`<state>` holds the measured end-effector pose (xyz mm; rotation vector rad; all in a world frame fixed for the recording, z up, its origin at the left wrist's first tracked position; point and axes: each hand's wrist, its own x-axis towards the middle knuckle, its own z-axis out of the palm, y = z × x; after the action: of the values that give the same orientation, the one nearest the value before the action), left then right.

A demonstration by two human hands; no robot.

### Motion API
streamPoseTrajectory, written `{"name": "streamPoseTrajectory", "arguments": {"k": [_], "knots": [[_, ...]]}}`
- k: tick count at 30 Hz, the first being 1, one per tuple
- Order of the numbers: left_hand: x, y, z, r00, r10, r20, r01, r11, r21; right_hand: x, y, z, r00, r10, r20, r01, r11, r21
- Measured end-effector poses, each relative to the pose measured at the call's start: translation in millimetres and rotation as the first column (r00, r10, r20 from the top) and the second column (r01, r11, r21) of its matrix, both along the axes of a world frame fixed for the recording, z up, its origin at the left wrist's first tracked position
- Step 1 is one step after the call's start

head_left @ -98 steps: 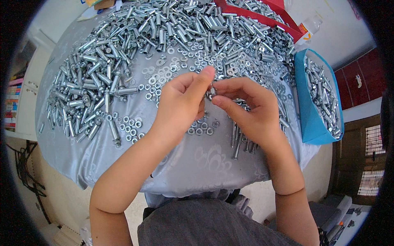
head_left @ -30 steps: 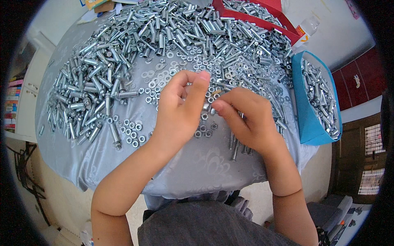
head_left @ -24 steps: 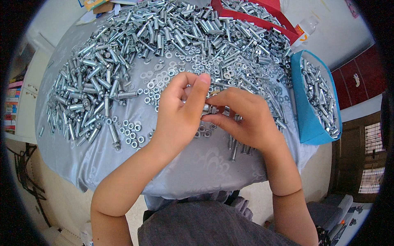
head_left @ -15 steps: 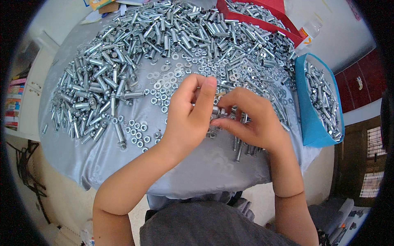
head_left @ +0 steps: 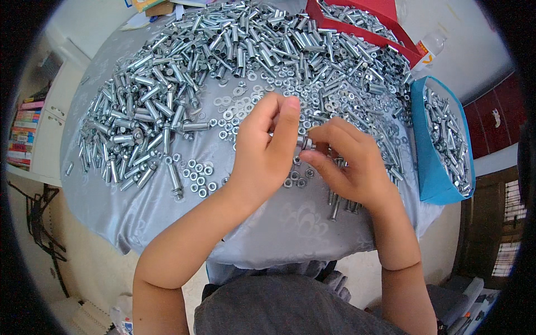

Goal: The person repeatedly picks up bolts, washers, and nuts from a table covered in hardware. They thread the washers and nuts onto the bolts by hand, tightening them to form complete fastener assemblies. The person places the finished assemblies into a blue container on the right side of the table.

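My left hand (head_left: 265, 148) is closed around a metal expansion bolt (head_left: 303, 143), its thumb pointing up; most of the bolt is hidden in the palm. The bolt's nut end sticks out toward my right hand (head_left: 360, 167), whose thumb and forefinger pinch it. Below and around both hands, loose hex nuts (head_left: 302, 182) and flat washers (head_left: 239, 91) lie on the grey cloth. Several long bolts (head_left: 334, 209) rest under my right hand. On the left is a heap of expansion bolts (head_left: 148, 109) with sleeves and nuts on them.
A wide heap of metal sleeves (head_left: 240, 42) covers the far side of the table (head_left: 279, 231). A red box (head_left: 410, 50) of metal parts stands far right, beside a plastic bottle (head_left: 432, 44). At the right edge sits a blue fabric bin (head_left: 441, 178) of bolts.
My right thumb and forefinger have closed in on the nut end of the bolt. The left hand keeps its grip. The whole view has shifted slightly.
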<state>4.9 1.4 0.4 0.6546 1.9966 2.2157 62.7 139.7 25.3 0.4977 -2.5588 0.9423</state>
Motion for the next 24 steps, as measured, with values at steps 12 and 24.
{"name": "streamPoseTrajectory", "arguments": {"k": [12,24], "knots": [[2,-1,8,0.989,-0.110,0.104,0.101,0.992,0.081,3,-5,-1,1.000,-0.009,-0.015,0.008,0.999,-0.045],[10,-1,4,0.937,0.053,-0.344,-0.083,0.994,-0.073,6,-6,-2,0.755,0.351,0.553,0.180,0.700,-0.691]]}}
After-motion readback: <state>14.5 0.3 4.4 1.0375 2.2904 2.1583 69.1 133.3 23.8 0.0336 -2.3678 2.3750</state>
